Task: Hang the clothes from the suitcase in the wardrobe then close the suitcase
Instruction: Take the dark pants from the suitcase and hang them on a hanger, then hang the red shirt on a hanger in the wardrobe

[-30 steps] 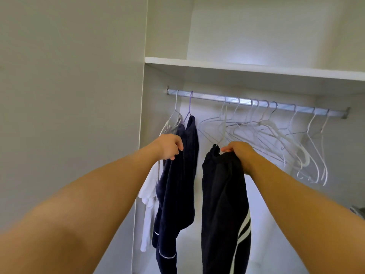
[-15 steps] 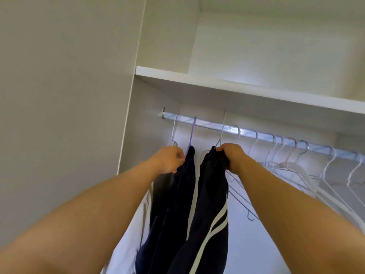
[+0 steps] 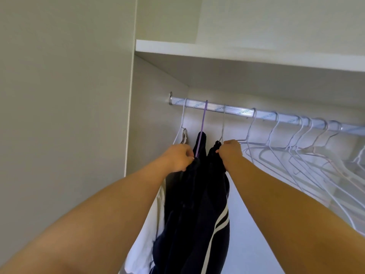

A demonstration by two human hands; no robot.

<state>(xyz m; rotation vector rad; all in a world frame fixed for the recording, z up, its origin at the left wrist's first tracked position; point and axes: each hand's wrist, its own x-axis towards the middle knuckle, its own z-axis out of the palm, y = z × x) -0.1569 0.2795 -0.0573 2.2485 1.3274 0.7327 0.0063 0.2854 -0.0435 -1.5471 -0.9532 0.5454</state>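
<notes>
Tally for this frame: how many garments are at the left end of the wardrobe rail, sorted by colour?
White garment: 1
Dark garments: 2, the plain navy garment on the purple hanger and the striped dark garment
Total: 3

A metal rail (image 3: 237, 110) runs under a white shelf (image 3: 237, 54) inside the wardrobe (image 3: 154, 115). Near its left end hang a white garment (image 3: 146, 244), a navy garment (image 3: 167, 244) on a purple hanger (image 3: 203, 123) and a striped dark garment (image 3: 215, 194). Pale empty hangers (image 3: 296, 153) crowd the rail further right.
</notes>
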